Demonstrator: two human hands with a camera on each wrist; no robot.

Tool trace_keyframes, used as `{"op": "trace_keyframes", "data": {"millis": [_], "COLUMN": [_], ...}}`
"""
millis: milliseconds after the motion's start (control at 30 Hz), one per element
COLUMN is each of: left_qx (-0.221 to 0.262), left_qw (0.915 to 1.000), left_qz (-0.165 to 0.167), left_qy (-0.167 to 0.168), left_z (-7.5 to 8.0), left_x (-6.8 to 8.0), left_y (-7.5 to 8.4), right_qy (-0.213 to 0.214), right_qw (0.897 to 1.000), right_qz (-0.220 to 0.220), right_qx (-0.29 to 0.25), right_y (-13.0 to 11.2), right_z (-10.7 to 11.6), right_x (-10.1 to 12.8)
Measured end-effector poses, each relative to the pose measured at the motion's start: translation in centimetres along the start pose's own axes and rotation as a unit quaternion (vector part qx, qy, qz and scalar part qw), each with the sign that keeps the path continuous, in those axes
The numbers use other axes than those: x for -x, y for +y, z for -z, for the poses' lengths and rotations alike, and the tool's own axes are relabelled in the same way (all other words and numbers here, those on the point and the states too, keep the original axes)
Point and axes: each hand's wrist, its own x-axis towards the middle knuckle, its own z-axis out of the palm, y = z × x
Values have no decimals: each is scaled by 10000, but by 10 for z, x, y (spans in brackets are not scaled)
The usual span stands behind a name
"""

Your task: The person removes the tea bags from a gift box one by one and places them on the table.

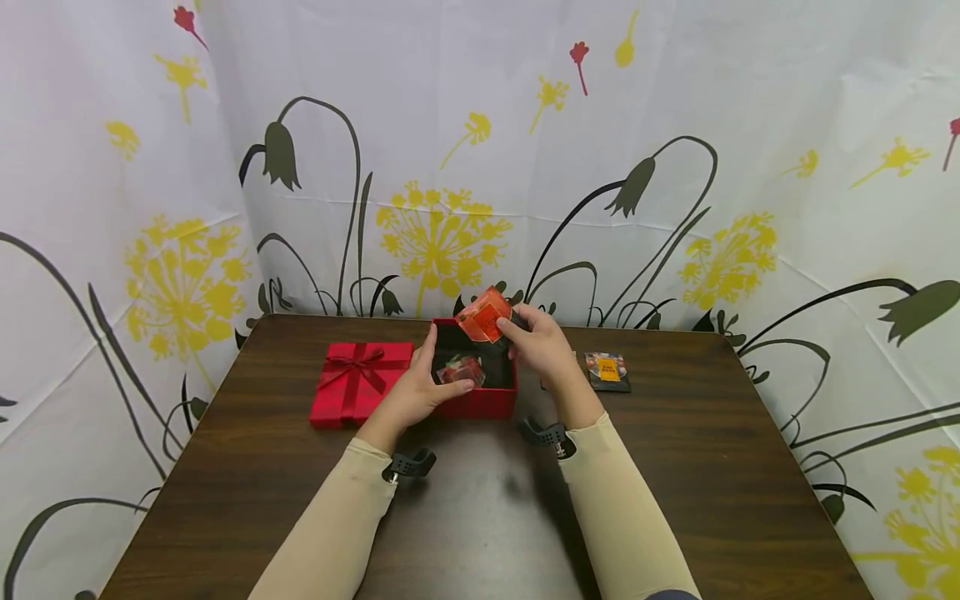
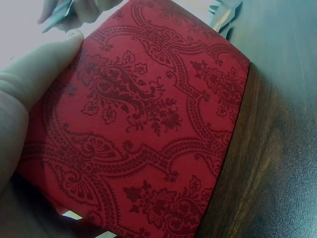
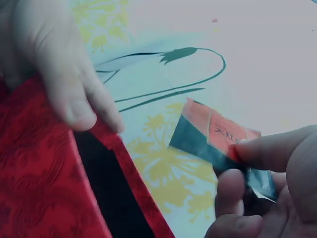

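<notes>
A red gift box (image 1: 480, 406), dark inside, stands uncovered near the back of the table. My left hand (image 1: 418, 383) grips it at the left front corner, thumb over the front rim; in the left wrist view the thumb lies along the patterned red wall (image 2: 129, 109). Above the box my right hand (image 1: 542, 346) pinches a small orange and dark packet (image 1: 480, 315) between thumb and fingers. The right wrist view shows this packet (image 3: 198, 131) tilted, with dark writing on its label. Inside the box lies a reddish clear-wrapped packet (image 1: 463, 368).
Left of the box lies its red lid (image 1: 351, 402) with a ribbon bow. A dark packet with an orange label (image 1: 609, 372) lies on the wooden table (image 1: 675, 467) to the right, another partly hidden behind my right wrist. A flower-printed curtain (image 1: 465, 83) hangs behind.
</notes>
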Motion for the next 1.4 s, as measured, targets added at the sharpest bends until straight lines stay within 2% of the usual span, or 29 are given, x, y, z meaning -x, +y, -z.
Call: {"op": "trace_keyframes", "data": {"millis": [233, 367, 600, 700, 933, 1400], "left_qx": [-17, -48, -56, -9, 2, -80], "left_qw": [9999, 9999, 9998, 9999, 9998, 9999], "left_qz": [-106, -153, -155, -154, -180, -107], "left_qy": [-8, 44, 73, 58, 52, 52], "left_z": [0, 0, 0, -1, -1, -1], "left_x": [0, 0, 1, 1, 0, 1], "left_y": [2, 3, 3, 1, 0, 0], "right_qy": [569, 907, 1082, 1262, 1700, 2522], "right_qw": [9974, 9939, 9896, 9876, 9830, 9676], "right_qz": [350, 604, 936, 895, 662, 117], "right_qx": [-274, -198, 152, 273, 191, 101], "right_y": [10, 18, 39, 49, 66, 100], "right_z": [18, 31, 58, 68, 92, 147], "right_x": [15, 21, 29, 32, 40, 64]}}
